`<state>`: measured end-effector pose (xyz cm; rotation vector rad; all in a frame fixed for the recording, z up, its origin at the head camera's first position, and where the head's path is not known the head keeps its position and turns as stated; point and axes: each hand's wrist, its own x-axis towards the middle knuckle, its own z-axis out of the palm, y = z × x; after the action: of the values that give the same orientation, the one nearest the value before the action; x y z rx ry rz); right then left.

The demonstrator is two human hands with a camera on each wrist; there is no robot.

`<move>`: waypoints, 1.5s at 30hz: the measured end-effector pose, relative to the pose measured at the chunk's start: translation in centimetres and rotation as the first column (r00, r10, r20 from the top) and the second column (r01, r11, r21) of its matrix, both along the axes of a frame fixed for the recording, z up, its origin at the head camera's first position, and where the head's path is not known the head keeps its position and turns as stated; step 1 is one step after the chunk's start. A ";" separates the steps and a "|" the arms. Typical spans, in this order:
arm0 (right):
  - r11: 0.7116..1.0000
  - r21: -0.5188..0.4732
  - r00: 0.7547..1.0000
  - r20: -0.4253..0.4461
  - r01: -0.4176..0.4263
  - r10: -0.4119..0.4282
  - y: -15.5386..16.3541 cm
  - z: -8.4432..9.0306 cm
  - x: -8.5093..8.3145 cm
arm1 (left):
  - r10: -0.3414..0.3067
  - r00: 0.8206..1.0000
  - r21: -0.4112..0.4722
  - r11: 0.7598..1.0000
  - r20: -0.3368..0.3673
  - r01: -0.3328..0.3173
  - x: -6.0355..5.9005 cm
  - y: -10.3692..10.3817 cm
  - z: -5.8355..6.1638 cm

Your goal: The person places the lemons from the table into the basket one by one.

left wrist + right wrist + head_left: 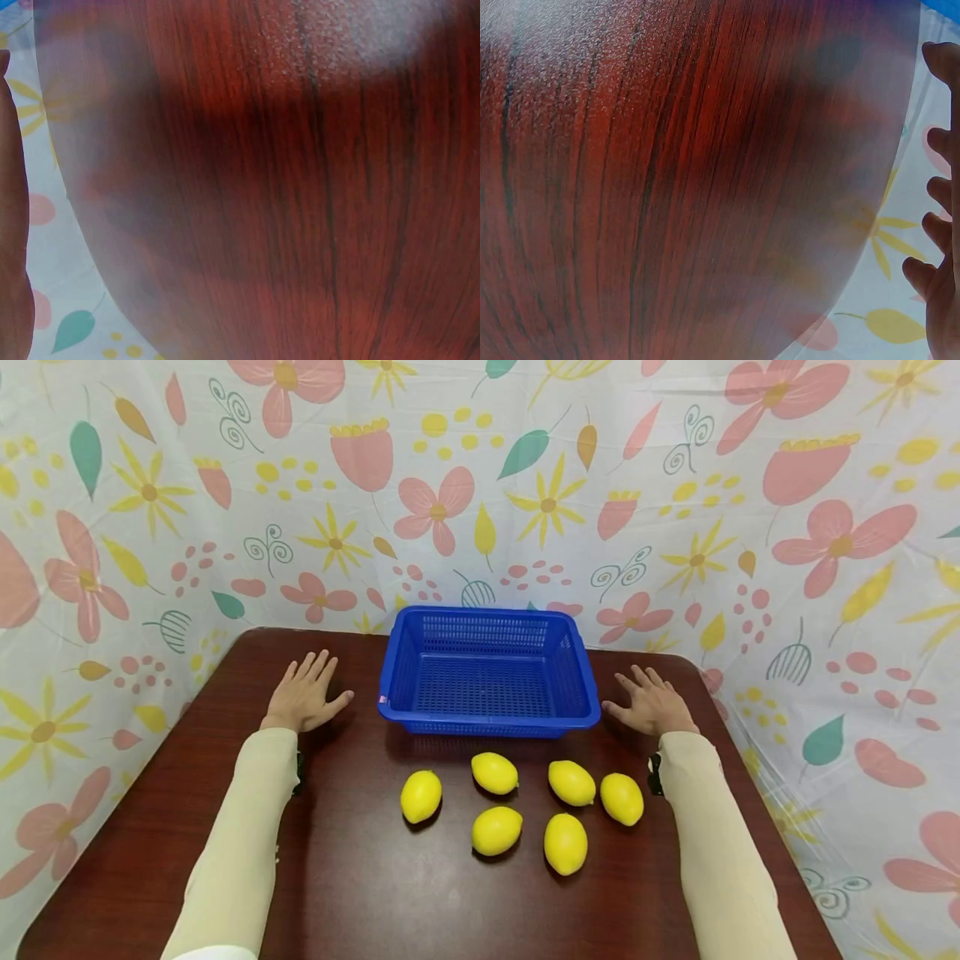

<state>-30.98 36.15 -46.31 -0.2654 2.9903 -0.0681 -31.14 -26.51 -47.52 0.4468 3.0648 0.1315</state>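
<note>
A blue plastic basket (487, 722) with perforated walls stands at the back of the table, nothing inside it. In front of it lie several yellow lemons (496, 831), spread from the middle toward the right. My left hand (303, 695) is to the left of the basket, fingers spread and apart from it. To the basket's right is my right hand (649, 702), its fingers extended and its thumb close to the basket's corner. Neither hand holds anything. Each wrist view catches only part of a hand at its outer edge, beside the wood-grain surface.
The dark red-brown table (360, 893) has rounded back corners. A white cloth (480, 468) printed with flowers and leaves hangs behind it and along both sides. The nearest lemon to the right arm (720, 843) is the rightmost lemon (622, 799).
</note>
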 end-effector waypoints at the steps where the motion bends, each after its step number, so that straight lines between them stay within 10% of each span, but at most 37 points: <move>1: 1.000 -0.001 1.000 -0.002 0.000 0.000 0.0 0.0 0.0 | 0.000 1.000 0.003 1.000 0.000 0.000 0.0 0.0 0.0; 25: 0.991 -0.107 0.992 -0.108 -0.085 0.073 0.5 1.8 2.0 | 0.002 0.997 0.108 0.994 -0.071 0.006 0.1 0.4 1.4; 37: 0.972 -0.160 0.965 -0.224 -0.172 0.134 0.2 2.8 6.7 | -0.017 0.976 0.228 0.971 -0.219 0.068 0.8 3.6 2.7; 45: 0.960 -0.204 0.956 -0.257 -0.194 0.139 -0.7 2.7 10.6 | 0.032 0.986 0.414 0.909 -0.167 0.040 1.7 5.4 2.8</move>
<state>-20.40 35.41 -43.59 -0.5932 3.1845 -0.3892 -29.47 -21.15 -44.70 0.5030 3.1936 0.8010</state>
